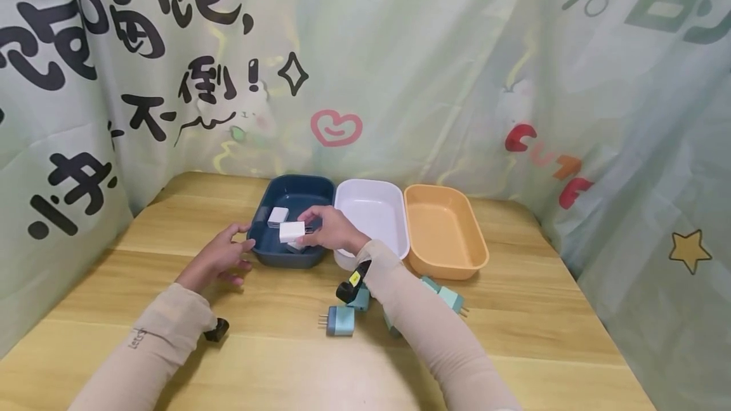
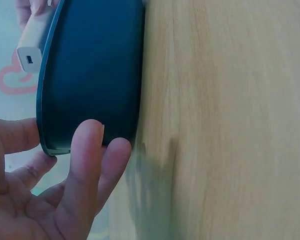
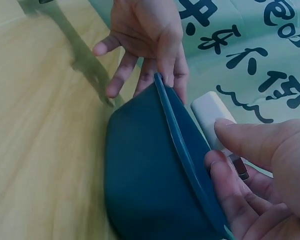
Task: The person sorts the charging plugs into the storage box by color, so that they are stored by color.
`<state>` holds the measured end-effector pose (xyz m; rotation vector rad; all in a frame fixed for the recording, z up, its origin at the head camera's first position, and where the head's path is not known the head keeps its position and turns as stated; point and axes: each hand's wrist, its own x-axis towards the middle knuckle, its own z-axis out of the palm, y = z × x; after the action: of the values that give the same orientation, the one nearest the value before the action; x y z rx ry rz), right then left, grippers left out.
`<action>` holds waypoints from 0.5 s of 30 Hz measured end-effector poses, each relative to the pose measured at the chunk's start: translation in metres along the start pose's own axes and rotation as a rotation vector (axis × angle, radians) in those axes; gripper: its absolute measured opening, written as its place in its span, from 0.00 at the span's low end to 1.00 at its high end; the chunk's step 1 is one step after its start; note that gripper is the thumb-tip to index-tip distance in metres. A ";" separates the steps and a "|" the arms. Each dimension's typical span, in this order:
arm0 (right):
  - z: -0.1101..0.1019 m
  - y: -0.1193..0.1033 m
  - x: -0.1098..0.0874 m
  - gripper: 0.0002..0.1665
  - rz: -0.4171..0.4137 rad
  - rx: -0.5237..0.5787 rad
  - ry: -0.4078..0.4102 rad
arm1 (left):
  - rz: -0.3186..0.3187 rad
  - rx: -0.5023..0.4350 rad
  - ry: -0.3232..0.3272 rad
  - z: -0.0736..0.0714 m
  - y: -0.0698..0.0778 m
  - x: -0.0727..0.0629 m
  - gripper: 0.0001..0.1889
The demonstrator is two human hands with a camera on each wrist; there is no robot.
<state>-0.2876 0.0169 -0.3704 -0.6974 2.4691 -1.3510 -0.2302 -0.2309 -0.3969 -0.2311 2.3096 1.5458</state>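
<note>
Between thumb and fingers, my right hand (image 1: 334,228) pinches a white charger (image 1: 292,231) above the dark blue bin (image 1: 294,261). Its port faces the left wrist view, and its metal prongs show near my fingertips in the right wrist view. Inside the bin lies a white charger (image 1: 278,215), and another (image 1: 295,247) is partly hidden below the held one. My left hand (image 1: 216,260) is at the bin's left side, fingers spread and fairly straight. Its thumb and a finger touch the rim (image 2: 42,100) near a corner.
A white bin (image 1: 374,188) and an orange bin (image 1: 445,268) stand side by side right of the blue one. Several teal chargers, including one (image 1: 341,321) with its prongs to the left, lie on the wooden table (image 1: 274,347), some hidden by my right sleeve (image 1: 422,328). A printed curtain (image 1: 411,68) hangs behind.
</note>
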 end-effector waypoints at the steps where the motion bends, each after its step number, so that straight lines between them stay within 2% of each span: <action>1: 0.000 0.000 0.001 0.22 -0.002 0.000 0.000 | -0.002 -0.001 0.000 0.000 0.000 0.000 0.31; 15: 0.001 0.002 0.012 0.21 0.002 -0.076 0.043 | -0.009 -0.005 0.002 0.000 -0.001 0.001 0.31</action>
<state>-0.2980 0.0107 -0.3728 -0.6898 2.5655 -1.2906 -0.2309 -0.2308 -0.3981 -0.2441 2.3034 1.5485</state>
